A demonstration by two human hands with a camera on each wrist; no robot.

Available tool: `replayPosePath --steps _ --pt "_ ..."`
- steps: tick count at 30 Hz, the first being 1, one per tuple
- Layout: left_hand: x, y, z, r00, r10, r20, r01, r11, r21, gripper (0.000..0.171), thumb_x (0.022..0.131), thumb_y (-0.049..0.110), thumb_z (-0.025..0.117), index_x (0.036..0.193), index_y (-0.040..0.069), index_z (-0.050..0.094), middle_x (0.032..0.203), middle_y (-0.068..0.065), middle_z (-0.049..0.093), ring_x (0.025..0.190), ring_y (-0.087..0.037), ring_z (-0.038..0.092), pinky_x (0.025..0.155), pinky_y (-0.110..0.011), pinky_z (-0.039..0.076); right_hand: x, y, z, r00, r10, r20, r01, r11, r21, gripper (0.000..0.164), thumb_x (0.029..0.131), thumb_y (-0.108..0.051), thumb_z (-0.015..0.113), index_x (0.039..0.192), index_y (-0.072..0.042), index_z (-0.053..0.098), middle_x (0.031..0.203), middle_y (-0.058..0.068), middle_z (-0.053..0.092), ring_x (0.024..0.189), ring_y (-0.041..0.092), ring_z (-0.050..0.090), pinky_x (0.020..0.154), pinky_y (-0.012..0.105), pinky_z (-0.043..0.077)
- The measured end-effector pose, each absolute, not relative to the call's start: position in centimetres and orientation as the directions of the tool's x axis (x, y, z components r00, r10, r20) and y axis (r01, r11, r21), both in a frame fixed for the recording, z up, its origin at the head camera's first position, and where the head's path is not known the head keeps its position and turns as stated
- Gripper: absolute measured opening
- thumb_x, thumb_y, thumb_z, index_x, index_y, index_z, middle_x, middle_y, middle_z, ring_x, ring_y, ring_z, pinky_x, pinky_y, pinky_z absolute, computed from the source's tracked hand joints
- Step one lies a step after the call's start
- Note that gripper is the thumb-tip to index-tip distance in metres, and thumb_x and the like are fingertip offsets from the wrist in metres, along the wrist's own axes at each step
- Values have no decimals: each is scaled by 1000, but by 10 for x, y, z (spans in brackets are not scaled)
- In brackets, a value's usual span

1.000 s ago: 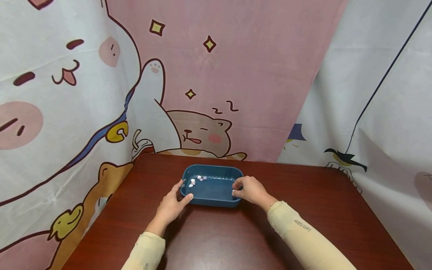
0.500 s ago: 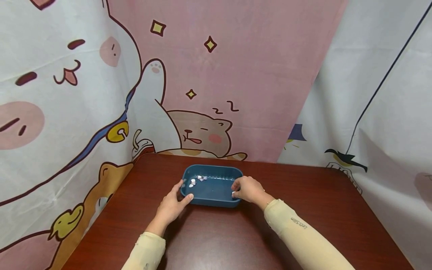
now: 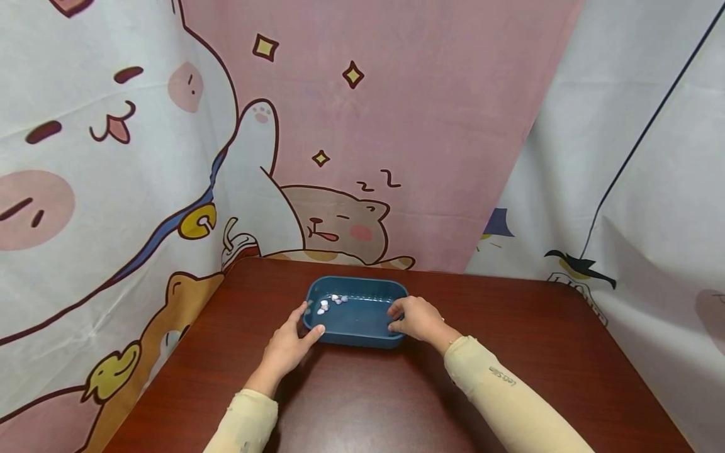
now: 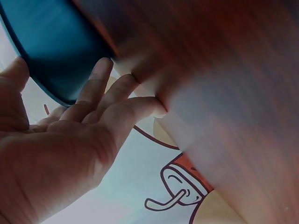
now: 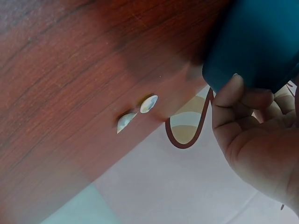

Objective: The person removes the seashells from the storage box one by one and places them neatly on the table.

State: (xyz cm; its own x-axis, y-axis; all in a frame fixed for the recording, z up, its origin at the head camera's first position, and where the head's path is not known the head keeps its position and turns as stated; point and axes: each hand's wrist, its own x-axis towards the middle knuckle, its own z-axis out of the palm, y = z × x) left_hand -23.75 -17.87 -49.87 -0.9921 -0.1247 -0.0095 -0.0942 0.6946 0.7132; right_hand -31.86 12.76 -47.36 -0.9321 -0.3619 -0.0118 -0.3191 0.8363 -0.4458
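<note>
A blue-green rectangular tray (image 3: pixel 355 340) stands on the table. At its left front corner my left hand (image 3: pixel 289 345) rests, thumb by the front rim and index finger by the left wall. In the left wrist view those fingers (image 4: pixel 96 74) spread loosely along the tray's outside. My right hand (image 3: pixel 419 318) reaches over the right end, thumb and index finger close together inside; I cannot tell whether they pinch anything. Its rear fingers (image 5: pixel 229 93) curl against the outer wall in the right wrist view. Several small whitish pieces (image 3: pixel 324 304) lie inside the tray's left part.
Two small pale oval pieces (image 5: pixel 148 103) lie on the brown wooden table (image 3: pixel 510 352), beside the tray in the right wrist view. A printed cartoon cloth (image 3: pixel 430 126) hangs right behind the table's far edge.
The right hand has shifted slightly left over the tray. The small white piece seen at its thumb tip earlier no longer shows. The left hand has stayed put.
</note>
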Motion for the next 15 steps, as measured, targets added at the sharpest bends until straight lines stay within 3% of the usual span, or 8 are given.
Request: replayPosePath --steps 4,7,12,15 --pt "-237 -179 -500 -992 -126 -9 -95 697 711 81 100 51 72 167 20 37 149 -25 64 125 -45 68 100 -70 54 -318 128 -474 -933 -359 -8 -321 842 -435 28 87 -25 90 112 -17 81 109 -1 82 105 21 75 91 49 60" --pt "-237 -180 -500 -992 -123 -6 -90 692 716 81 101 49 72 167 19 38 148 -25 64 126 -45 68 100 -70 53 -316 127 -474 -933 -358 32 -346 868 -356 27 88 -29 90 112 -19 82 109 -1 82 104 21 75 88 48 62" --pt "-237 -181 -499 -993 -119 -1 -83 685 724 80 100 47 73 166 18 39 147 -25 64 127 -45 67 101 -71 53 -311 117 -464 -881 -389 269 -425 901 -87 24 89 -33 88 108 -18 83 102 2 82 91 23 72 80 43 60" --pt "-238 -181 -500 -993 -118 4 -79 685 724 80 100 47 73 166 19 39 147 -25 64 125 -45 68 101 -70 53 -313 110 -456 -823 -401 402 -439 898 -4 26 91 -32 86 108 -13 81 102 6 80 94 28 67 83 44 57"
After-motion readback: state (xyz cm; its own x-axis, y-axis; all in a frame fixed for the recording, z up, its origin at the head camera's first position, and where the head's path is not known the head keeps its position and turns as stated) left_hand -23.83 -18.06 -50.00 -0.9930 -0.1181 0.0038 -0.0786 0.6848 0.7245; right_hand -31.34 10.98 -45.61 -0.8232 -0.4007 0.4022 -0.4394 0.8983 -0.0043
